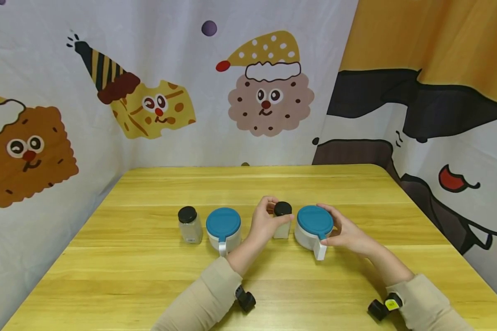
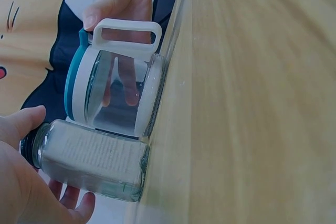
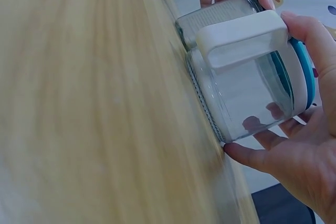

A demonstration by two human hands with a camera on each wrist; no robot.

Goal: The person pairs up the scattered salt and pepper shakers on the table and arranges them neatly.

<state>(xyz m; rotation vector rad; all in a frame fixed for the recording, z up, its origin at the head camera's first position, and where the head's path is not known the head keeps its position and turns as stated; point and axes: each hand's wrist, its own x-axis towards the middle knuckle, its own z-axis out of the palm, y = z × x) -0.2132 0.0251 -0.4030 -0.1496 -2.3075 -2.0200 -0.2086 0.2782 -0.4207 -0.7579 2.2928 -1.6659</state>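
My left hand (image 1: 264, 224) holds a small square glass jar (image 2: 94, 156) with a black screw lid (image 1: 282, 208), thumb near the lid and fingers round the far side. White contents fill much of that jar. To its right, my right hand (image 1: 350, 233) grips a clear glass seasoning pot (image 3: 247, 93) with a blue lid (image 1: 314, 220) and a white handle (image 3: 244, 32). The thumb lies by the handle's top, while the fingers curl round the far side. Both containers stand upright, side by side, close over the wooden table.
Left of my hands stand another blue-lidded pot (image 1: 223, 224) with a handle and another black-lidded jar (image 1: 190, 226). All sit in a row on the wooden table (image 1: 298, 294). A curtain (image 1: 157, 27) with cartoon prints hangs behind the table.
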